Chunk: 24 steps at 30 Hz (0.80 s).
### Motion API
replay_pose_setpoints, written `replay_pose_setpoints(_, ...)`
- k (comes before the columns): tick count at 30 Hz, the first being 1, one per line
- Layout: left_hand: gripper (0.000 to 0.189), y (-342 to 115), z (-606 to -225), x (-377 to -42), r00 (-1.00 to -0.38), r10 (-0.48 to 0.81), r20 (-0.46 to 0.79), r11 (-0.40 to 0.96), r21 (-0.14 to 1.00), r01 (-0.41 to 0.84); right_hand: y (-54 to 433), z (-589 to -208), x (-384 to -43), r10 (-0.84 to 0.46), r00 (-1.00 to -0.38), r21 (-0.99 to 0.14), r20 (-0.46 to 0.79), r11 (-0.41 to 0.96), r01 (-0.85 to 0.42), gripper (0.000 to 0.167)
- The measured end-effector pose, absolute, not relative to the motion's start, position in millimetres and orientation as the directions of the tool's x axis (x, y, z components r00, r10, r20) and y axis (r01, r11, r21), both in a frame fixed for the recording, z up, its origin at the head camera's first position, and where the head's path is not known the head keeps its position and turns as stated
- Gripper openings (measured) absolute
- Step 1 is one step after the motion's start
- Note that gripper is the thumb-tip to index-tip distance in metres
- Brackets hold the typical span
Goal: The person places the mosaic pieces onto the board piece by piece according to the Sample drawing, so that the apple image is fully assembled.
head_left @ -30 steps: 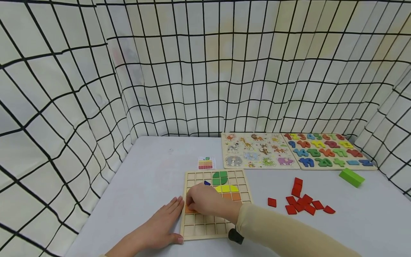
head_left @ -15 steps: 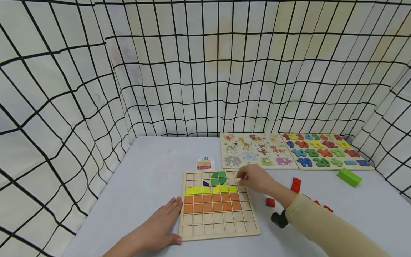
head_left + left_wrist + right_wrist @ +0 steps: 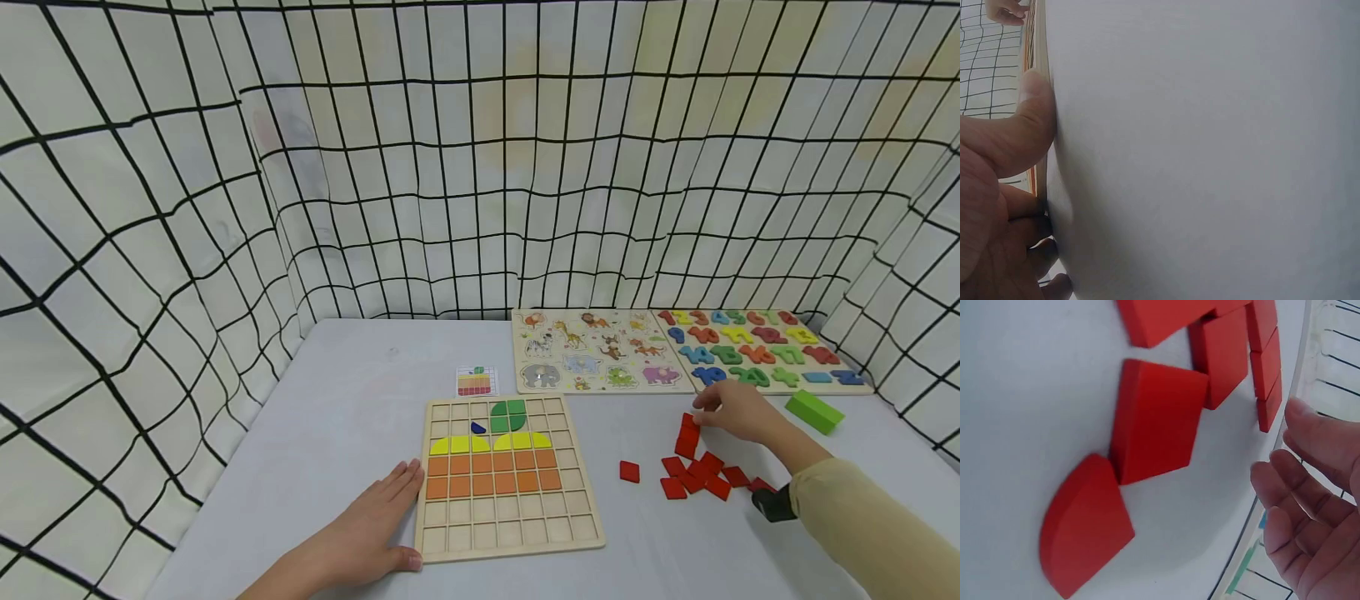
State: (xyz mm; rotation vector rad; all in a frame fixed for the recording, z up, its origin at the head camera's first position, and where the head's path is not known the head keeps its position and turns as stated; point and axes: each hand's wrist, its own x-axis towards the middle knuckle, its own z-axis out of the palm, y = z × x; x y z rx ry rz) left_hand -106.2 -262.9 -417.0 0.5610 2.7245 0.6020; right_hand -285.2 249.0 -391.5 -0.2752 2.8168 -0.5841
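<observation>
My left hand [image 3: 367, 529] lies flat on the table, straight fingers along the left edge of a wooden grid board [image 3: 512, 552]; its thumb [image 3: 1036, 119] touches the edge too. Set in the board are two rows of orange square tiles [image 3: 482, 486], yellow pieces [image 3: 459, 445], a green leaf shape [image 3: 508, 417] and a small blue piece [image 3: 477, 428]. My right hand [image 3: 738, 412] hovers at the far end of a short row of red square tiles [image 3: 686, 442]. Its thumb and loosely bent fingers hold nothing. Nearer lie several scattered red tiles [image 3: 1160, 422] and a red rounded piece [image 3: 1088, 528].
Behind the board lies a small pattern card [image 3: 477, 382]. An animal puzzle [image 3: 600, 367] and a number puzzle [image 3: 795, 358] lie along the back. Right of my right hand is a green block [image 3: 814, 412]. A black net [image 3: 480, 197] hangs around the table.
My right hand has left the orange tiles at the board's left side and travelled right, over the board, to the red tiles. My left hand stays at the board's edge.
</observation>
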Motion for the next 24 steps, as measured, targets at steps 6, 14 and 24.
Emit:
replay_pose_setpoints(6,0.106,-262.4,-415.4,-106.1,-0.881,0.421,-0.216,0.842,0.455,0.291,247.4,-394.3,-285.1,-0.245,-0.939,-0.410,-0.241,0.903,-0.131,0.035)
replay_pose_setpoints(14,0.106,-262.8,-415.5,-105.4,-0.881,0.433,-0.190,0.831,0.462,0.309,242.9,-395.6,-283.1,-0.236,-0.949,-0.427,-0.211,0.895,-0.128,0.020)
replay_pose_setpoints(24,0.105,-263.2,-416.4,-105.7,-0.877,0.445,-0.181,0.830,0.451,0.328,207.8,-391.1,-271.4,-0.290,-0.956,-0.471,-0.052,0.851,-0.232,0.014)
